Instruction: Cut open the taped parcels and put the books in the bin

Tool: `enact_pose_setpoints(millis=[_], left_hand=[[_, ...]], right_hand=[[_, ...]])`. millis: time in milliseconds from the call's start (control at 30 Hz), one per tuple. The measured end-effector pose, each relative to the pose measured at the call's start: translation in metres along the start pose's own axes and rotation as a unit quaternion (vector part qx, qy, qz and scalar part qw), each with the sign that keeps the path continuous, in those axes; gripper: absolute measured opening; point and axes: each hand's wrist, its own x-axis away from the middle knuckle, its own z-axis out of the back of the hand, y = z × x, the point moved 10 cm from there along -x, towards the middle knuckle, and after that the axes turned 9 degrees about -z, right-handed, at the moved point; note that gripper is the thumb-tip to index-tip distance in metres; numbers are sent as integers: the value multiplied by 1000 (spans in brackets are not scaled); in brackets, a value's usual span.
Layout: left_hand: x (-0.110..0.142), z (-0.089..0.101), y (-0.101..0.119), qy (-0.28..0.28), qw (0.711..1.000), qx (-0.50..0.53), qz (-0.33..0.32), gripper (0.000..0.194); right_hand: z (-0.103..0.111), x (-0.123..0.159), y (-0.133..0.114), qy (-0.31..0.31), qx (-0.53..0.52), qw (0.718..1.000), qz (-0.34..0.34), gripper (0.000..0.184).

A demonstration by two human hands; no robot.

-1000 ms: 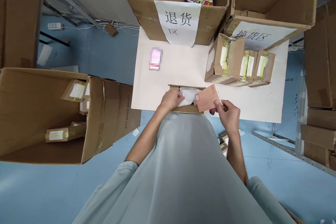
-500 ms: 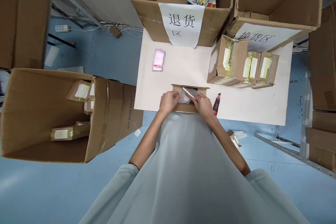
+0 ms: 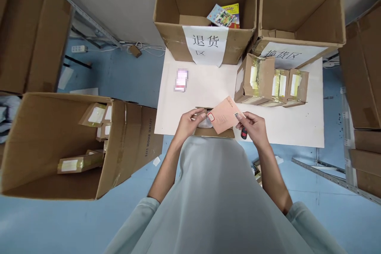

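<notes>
Right hand (image 3: 253,126) pinches pink card (image 3: 225,114) by one corner — left hand (image 3: 189,124), loosely open, near its opposite side.

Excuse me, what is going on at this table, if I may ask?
A person's right hand holds a pink card above an open carton at the near edge of the table. The left hand is at the carton's left end. Taped boxes stand farther back, on the right.
</notes>
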Motion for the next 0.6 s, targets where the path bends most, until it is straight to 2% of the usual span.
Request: enact_pose_setpoints(millis=[133, 300, 367, 467, 533, 600], left_hand=[[-1, -10, 35, -52, 996, 72, -9, 53], [-4, -4, 61, -23, 997, 75, -25, 59], [-5, -5, 69, -18, 996, 89, -25, 63], [-7, -12, 82, -27, 989, 145, -7, 72], [-9, -14, 91, -31, 979, 202, 9, 76], [-12, -11, 101, -19, 968, 252, 13, 73]], right_hand=[[7, -10, -24, -10, -57, 998, -10, 60], [6, -19, -62, -20, -75, 996, 34, 61], [5, -14, -83, -20, -65, 994, 84, 56], [-2, 9, -115, -3, 0, 979, 204, 40], [-14, 31, -131, 7, 64, 954, 294, 25], [-26, 53, -138, 11, 107, 923, 369, 19]])
